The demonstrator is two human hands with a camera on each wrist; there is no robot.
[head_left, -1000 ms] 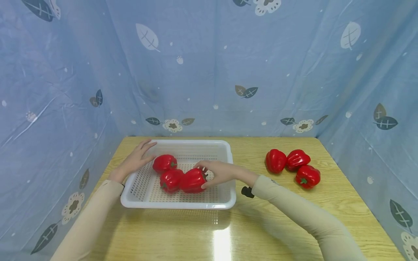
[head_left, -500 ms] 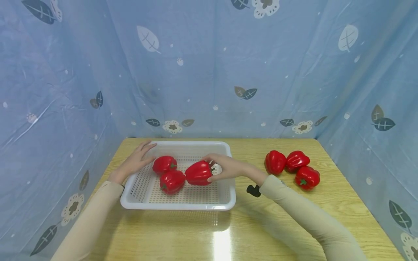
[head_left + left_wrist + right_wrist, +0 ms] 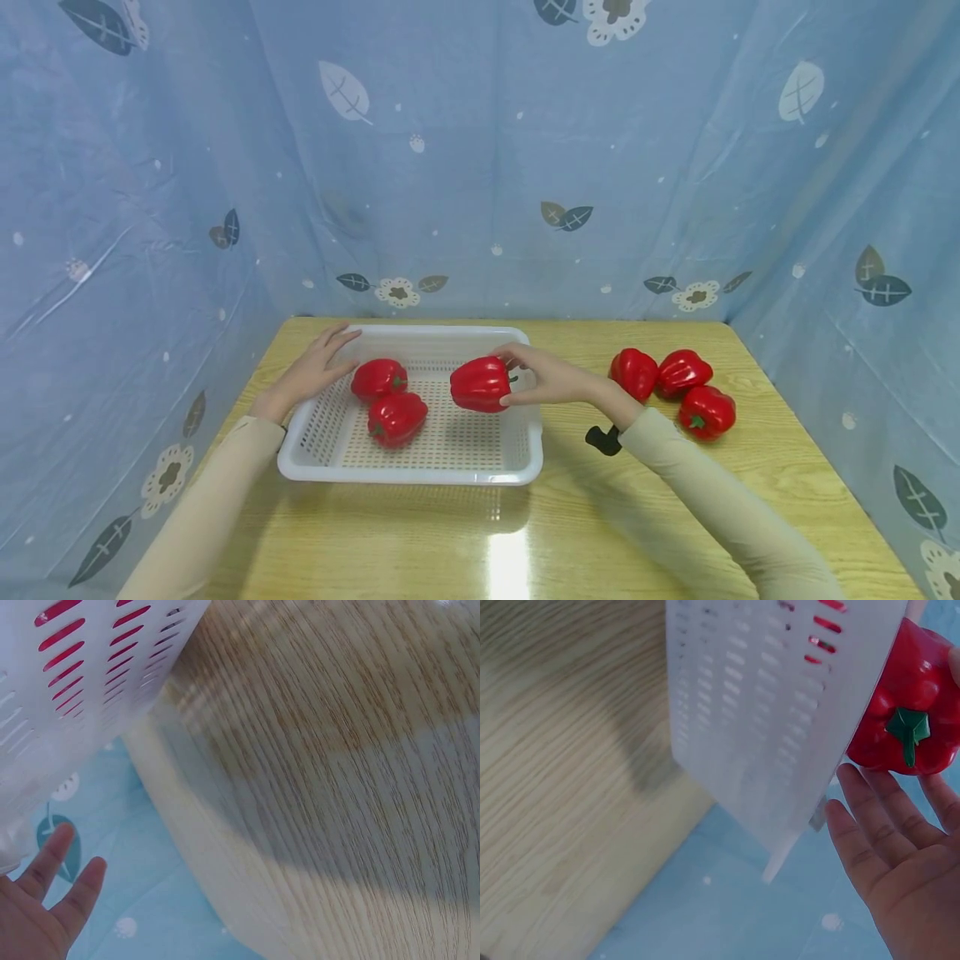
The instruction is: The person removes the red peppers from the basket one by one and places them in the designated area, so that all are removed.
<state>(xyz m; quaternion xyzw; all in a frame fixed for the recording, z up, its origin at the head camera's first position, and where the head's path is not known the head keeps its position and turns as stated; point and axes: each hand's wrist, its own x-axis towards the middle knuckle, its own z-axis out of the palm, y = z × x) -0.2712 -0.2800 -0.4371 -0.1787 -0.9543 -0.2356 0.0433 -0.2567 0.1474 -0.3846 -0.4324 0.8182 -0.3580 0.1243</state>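
A red bell pepper (image 3: 480,385) with a green stem is held by my right hand (image 3: 546,377), thumb on one side and fingertips on the other. It hangs over the right part of a white plastic basket (image 3: 409,475) with slotted walls. In the right wrist view the pepper (image 3: 907,705) shows its stem end, above the basket's rim. My left hand (image 3: 307,373) is at the basket's left rim, its fingers spread and fairly straight. Two more red bell peppers (image 3: 378,380) lie inside the basket, close together on the left.
On the wooden table (image 3: 390,542), three red bell peppers (image 3: 681,372) sit grouped to the right of the basket. A blue patterned curtain (image 3: 480,167) surrounds the table at the back and sides. A dark wrist camera (image 3: 603,440) sits under the right wrist.
My right hand has lifted the pepper from beside the two others in the basket and carried it right and up. My left hand stays at the left rim.
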